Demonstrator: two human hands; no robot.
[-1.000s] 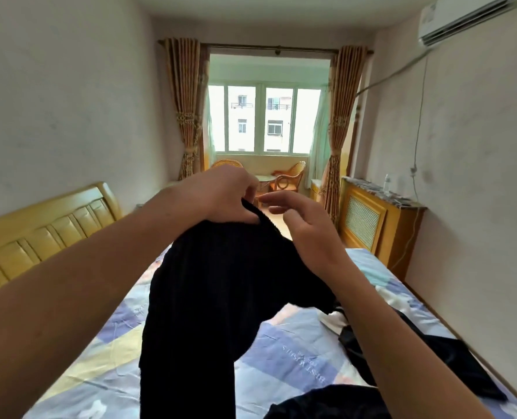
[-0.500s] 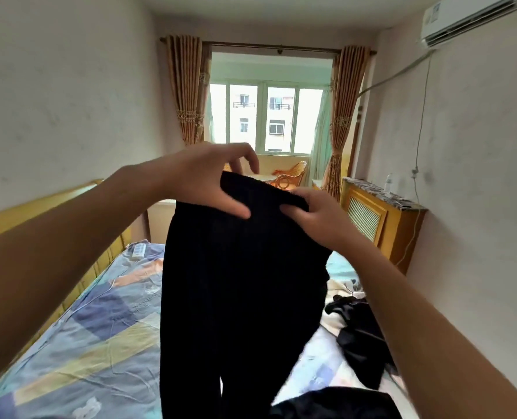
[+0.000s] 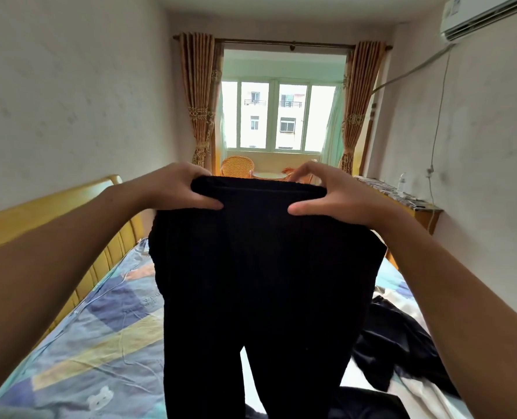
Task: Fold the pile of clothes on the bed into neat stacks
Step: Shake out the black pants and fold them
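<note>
Head view, trousers: a pair of black trousers point(image 3: 266, 282) is held up in the air over the bed point(image 3: 94, 343), waistband on top and stretched level, two legs hanging down and parting near the bottom edge of the frame.
Head view, left hand: the left hand point(image 3: 178, 189) pinches the left end of the waistband, thumb on the near side, fingers curled over the far side.
Head view, right hand: the right hand point(image 3: 332, 192) pinches the right end the same way, thumb in front, fingers bent over the top.
Head view, pile: more dark clothes point(image 3: 402, 349) and some white fabric lie crumpled on the bed, to the right of the trousers.
Step in hand: the trousers look spread out for squaring up; no fold has been made yet.
Next move: probably bring the two waistband ends together so one leg lies on the other, seams matched, then lay the trousers flat on the patterned sheet.
</note>
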